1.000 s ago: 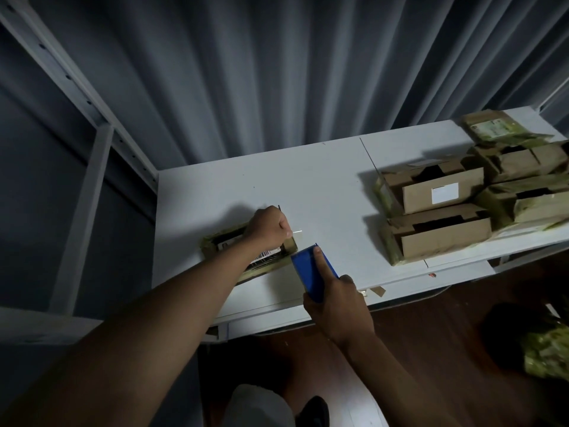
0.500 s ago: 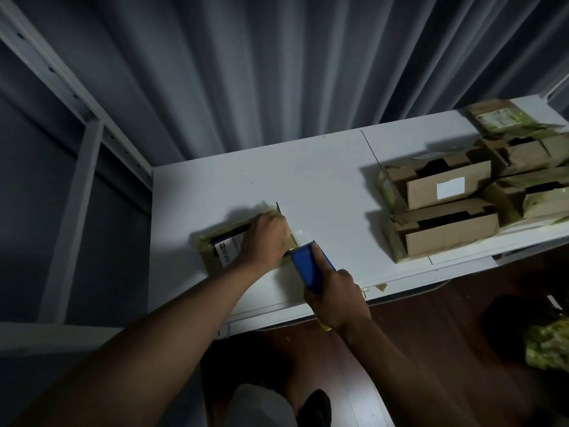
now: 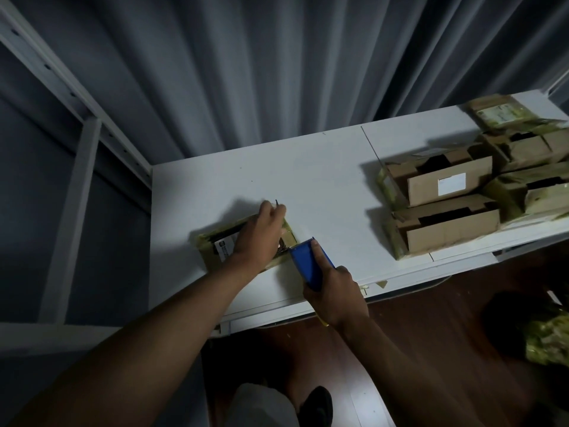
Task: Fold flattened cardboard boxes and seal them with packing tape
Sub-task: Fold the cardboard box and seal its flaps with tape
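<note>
A small cardboard box (image 3: 215, 246) with a white label and yellowish tape lies on the white table (image 3: 323, 186), near its front left. My left hand (image 3: 260, 232) lies over the box's top, fingers curled over its far right edge, holding it down. My right hand (image 3: 334, 295) grips a blue tape dispenser (image 3: 308, 261), index finger stretched along its top. The dispenser's toothed end sits at the box's right end. Whether tape runs between dispenser and box I cannot tell.
Several folded, taped boxes (image 3: 446, 211) are stacked at the table's right end. A white metal rack frame (image 3: 77, 167) stands to the left, grey curtains behind. A greenish tape wad (image 3: 548, 340) lies on the dark floor at right. Tape scraps (image 3: 381, 284) cling to the table's front edge.
The box has turned so that its label faces up. My left hand shifted from a fist at its corner to lying across its top. The dispenser has stayed at the box's right end.
</note>
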